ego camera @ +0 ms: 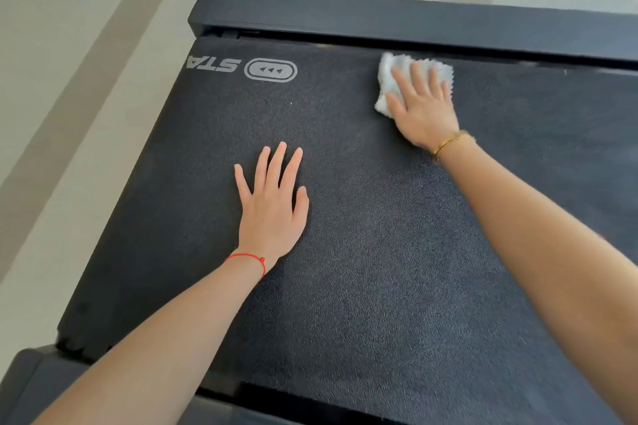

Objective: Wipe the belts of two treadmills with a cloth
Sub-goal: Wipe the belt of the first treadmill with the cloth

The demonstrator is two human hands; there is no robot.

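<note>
Two hands of mine lay on the dark, textured treadmill belt point(362, 252). My right hand point(423, 107) was stretched out toward the far end of the belt, palm down and fingers spread, pressing flat on a white cloth point(388, 79). That grip was not clenched around the cloth; the open palm simply bore down on it, and the crumpled fabric showed beyond my fingertips and past the thumb side of the hand. The cloth sat on the belt just beside the black end bar point(414, 21) that closed off the far edge of the treadmill, to the right of the belt's middle. A thin gold bracelet point(448, 141) circled that wrist.

My left hand point(272, 210) rested nearer to me, well apart from the cloth, flat on the bare belt with the fingers straight and slightly fanned. Its grip was released and held nothing. A red string point(248, 260) was tied around that wrist.

Near the far left corner of the belt I saw a pale printed logo point(271, 70), an oval badge with small arrows, and beside it some upside-down letters cut off at the belt's edge. At the near left corner a dark side rail point(38, 376) of the frame showed. Beyond the treadmill lay a pale floor point(86, 45) crossed by darker stripes.
</note>
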